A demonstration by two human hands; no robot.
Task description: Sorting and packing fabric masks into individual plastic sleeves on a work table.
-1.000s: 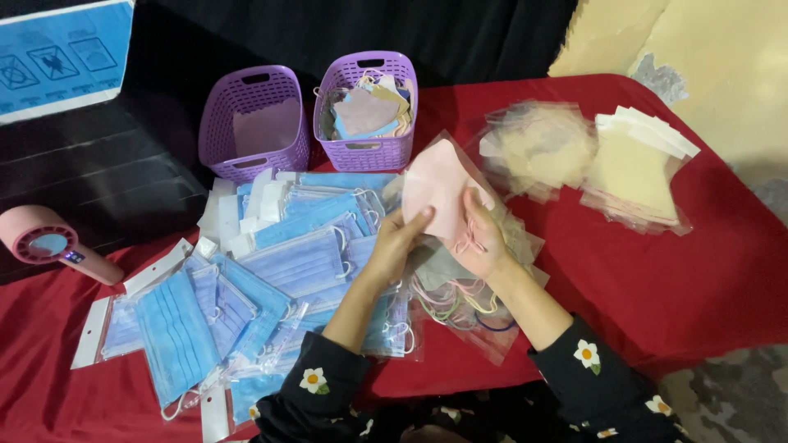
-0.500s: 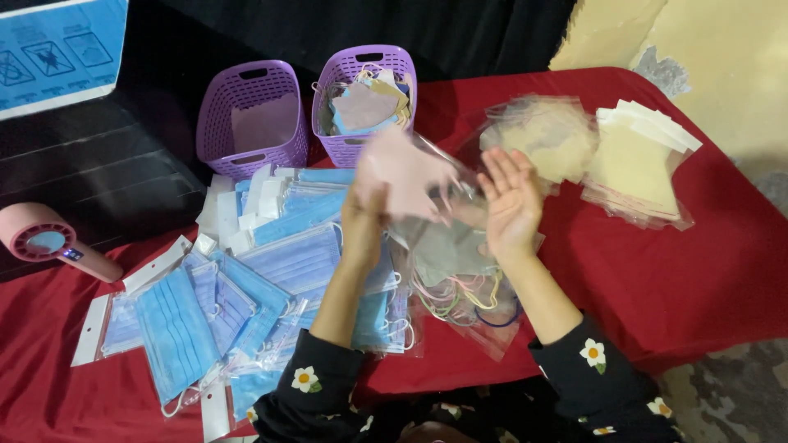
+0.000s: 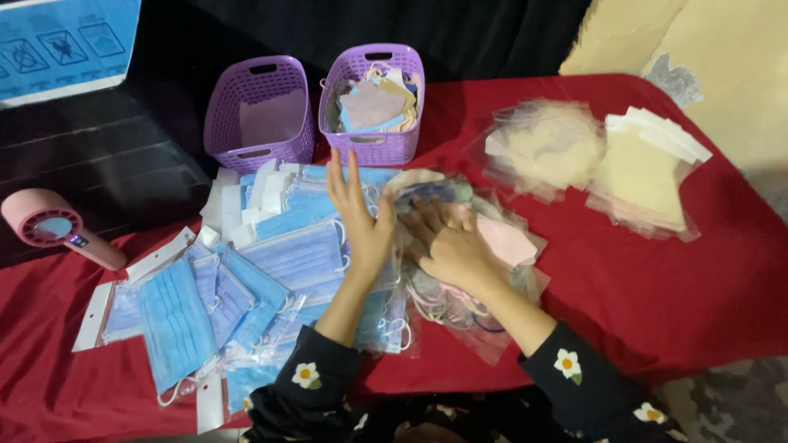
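My left hand (image 3: 359, 215) hovers open with its fingers spread, palm down, over a spread of blue surgical masks in clear wrappers (image 3: 283, 256). To its right, my right hand (image 3: 450, 244) lies flat on a heap of pastel masks in clear bags (image 3: 506, 243), fingers reaching toward the heap's far edge. Neither hand grips anything that I can see. Behind the hands stand two purple baskets. The right basket (image 3: 373, 148) holds several coloured masks with a pinkish one on top (image 3: 369, 104). The left basket (image 3: 256, 153) looks nearly bare inside.
Two clear packs of cream masks (image 3: 546, 148) (image 3: 646, 170) lie on the red tablecloth (image 3: 681, 287) at the right. A pink hand-held fan (image 3: 51, 230) sits at the left edge, and a blue box (image 3: 61, 41) stands at the back left.
Both hands held a pink mask and carried it up toward the right basket. It now lies in that basket, and both hands have come back down over the piles, holding nothing.
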